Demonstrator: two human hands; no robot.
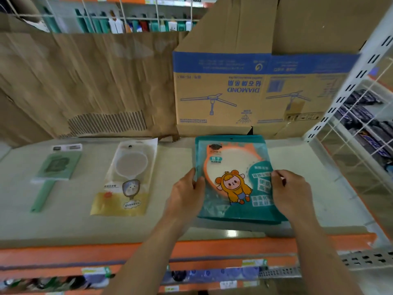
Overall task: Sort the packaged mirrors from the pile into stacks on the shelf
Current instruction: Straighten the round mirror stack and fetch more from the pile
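A teal packaged mirror (234, 167) with an orange frame and a cartoon figure lies on top of a small stack of like packages at the right of the shelf (174, 222). My left hand (187, 196) grips its left edge with the thumb on top. My right hand (291, 194) grips its right edge the same way. A clear and yellow packaged round mirror (125, 177) lies in the middle of the shelf. A green hand mirror package (53, 169) lies at the left.
Behind the shelf stand brown cardboard sheets (85, 81) and a blue-printed "DIAMOND" carton (255, 92). A white perforated upright (348, 86) and wire grid bound the right side. The orange shelf lip (85, 254) runs along the front, with goods below.
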